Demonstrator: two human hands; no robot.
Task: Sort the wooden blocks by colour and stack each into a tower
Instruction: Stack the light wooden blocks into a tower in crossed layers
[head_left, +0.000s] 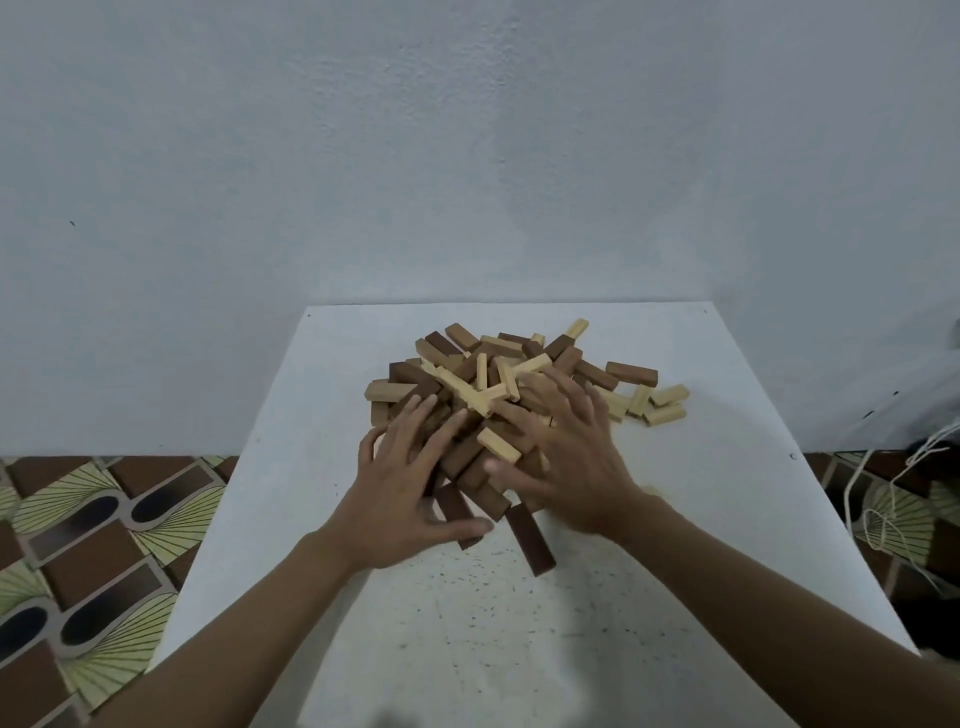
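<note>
Sorting has not visibly begun: the wooden blocks (488, 379) lie in one mixed heap, pale and dark pieces crossed over each other, and no tower stands anywhere on the white table (467, 649). I judge this to be the opening step, spreading or raking the heap so that the colours can be told apart and pulled to separate sides.

The left hand (400, 493) lies flat on the near left slope of the heap, fingers (413, 418) straight and fanned wide and the thumb stretched out toward the other hand. It touches dark blocks under its fingertips but grips none. The right hand (571, 467) is likewise wide open, palm down over the near right slope, fingers splayed across blocks of both colours, with nothing pinched or enclosed. Both hands are slightly blurred.

Most of the heap sits just beyond the fingertips. One dark block (530, 540) lies loose between the two wrists, and a few pale blocks (667, 397) rest apart, beyond the right hand's outer side.

The next move calls for one colour to be drawn toward each hand. Gentle sweeps would serve best, since crossed pieces on top look likely to slide or tumble.
</note>
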